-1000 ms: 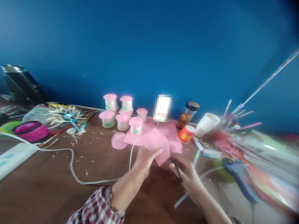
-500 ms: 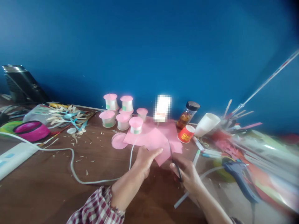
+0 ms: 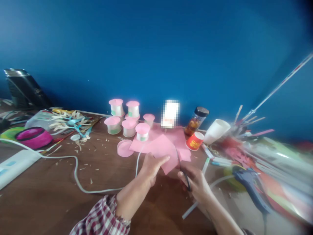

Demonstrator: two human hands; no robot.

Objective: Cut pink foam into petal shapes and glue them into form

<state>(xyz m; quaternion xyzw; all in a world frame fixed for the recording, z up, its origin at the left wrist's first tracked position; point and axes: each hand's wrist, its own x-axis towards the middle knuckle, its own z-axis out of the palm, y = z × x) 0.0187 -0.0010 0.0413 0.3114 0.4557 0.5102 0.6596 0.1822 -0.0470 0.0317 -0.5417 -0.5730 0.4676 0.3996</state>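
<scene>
My left hand grips the left edge of a pink sheet of paper, thumb on top and the other fingers hidden beneath. In my right hand is a pair of scissors with black handles, its blades pointing away from me at the right side of that sheet. How far apart the blades are I cannot make out. More pink paper lies flat behind the held sheet. A round pink paper disc rests on the table to the left.
Several white cups with pink paper tops stand at the back. Behind the paper are a red paper cup, a dark-lidded jar and a white cup. A glue gun lies right; a white cable crosses the left side.
Almost nothing differs. Both hands, the sheet and the scissors stay practically in place, with only a tiny shift of the whole view.
</scene>
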